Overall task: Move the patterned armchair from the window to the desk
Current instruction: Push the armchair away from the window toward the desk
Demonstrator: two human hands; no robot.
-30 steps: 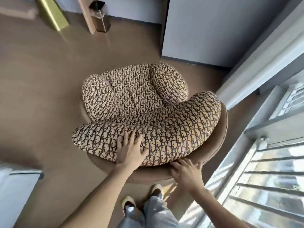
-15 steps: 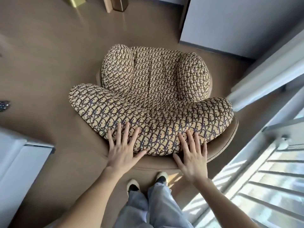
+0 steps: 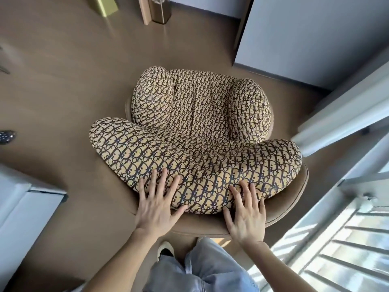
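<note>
Pressing patterned armchair [image 3: 202, 131] backrest: left hand [image 3: 154, 209], right hand [image 3: 246, 216] flat, fingers spread, gripping nothing.

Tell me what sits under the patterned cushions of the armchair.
Under the patterned cushions a smooth tan shell shows as a rim along the near and right edges. The chair's base and legs are hidden beneath it. Both the left hand and right hand rest flat on the back cushion.
</note>
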